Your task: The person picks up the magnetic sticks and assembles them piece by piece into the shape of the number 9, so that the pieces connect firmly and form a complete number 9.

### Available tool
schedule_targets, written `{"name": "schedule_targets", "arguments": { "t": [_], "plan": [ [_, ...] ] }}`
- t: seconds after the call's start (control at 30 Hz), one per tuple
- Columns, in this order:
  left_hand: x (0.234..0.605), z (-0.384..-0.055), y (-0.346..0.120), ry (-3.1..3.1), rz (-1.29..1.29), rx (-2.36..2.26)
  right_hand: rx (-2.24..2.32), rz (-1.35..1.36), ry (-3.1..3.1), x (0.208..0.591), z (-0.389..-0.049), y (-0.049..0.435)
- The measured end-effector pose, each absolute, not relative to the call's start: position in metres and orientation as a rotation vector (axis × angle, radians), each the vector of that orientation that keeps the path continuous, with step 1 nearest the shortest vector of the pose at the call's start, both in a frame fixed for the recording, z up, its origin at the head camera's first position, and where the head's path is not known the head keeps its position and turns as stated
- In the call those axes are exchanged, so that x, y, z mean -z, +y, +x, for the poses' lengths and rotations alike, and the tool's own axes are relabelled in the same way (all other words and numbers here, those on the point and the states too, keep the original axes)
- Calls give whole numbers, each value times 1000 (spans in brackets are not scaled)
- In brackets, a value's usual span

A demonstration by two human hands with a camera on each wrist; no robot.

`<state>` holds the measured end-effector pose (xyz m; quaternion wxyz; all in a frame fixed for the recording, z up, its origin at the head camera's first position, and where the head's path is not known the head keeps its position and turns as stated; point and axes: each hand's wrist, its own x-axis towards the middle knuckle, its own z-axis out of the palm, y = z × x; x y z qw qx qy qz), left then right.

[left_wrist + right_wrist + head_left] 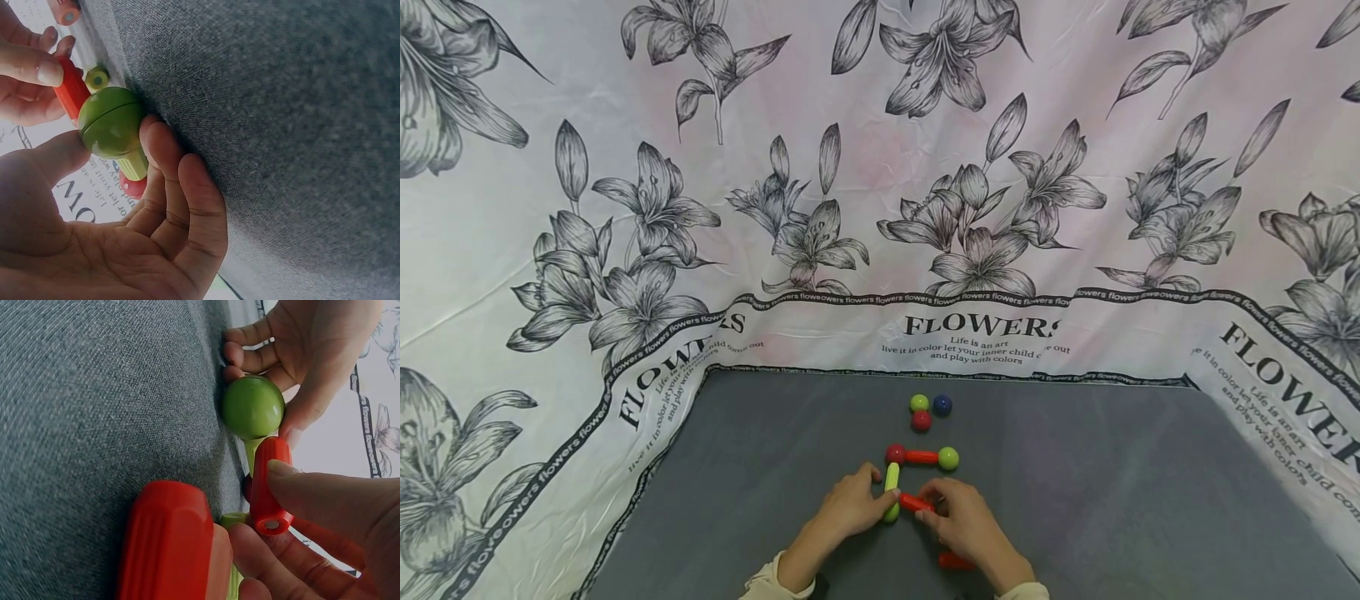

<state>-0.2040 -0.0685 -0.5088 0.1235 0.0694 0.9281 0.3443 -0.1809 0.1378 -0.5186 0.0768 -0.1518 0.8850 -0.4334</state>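
My left hand (852, 502) pinches a green ball (112, 122) between thumb and fingers, low on the grey tabletop. From that ball a yellow-green ribbed rod (892, 477) runs away to a red ball (896, 454). A red rod (922, 457) links this red ball to another green ball (948, 458) on the right. Between thumb and fingers, my right hand (961, 518) grips a second red rod (270, 487), one end against or very close to the pinched green ball. Its near end shows a silvery disc.
Loose green (919, 403), blue (942, 406) and red (921, 421) balls sit farther back. Another red rod (955, 561) lies by my right wrist. A yellow-green rod (97, 78) lies near my right hand. Flower-printed cloth (970, 333) borders the table.
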Motion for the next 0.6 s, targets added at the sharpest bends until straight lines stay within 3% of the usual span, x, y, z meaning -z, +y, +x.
{"name": "schedule_targets", "arguments": {
  "t": [0.6],
  "plan": [
    [516, -206, -70, 2692, 211, -1013, 1257, -452, 2668, 518, -179, 137]
  ]
}}
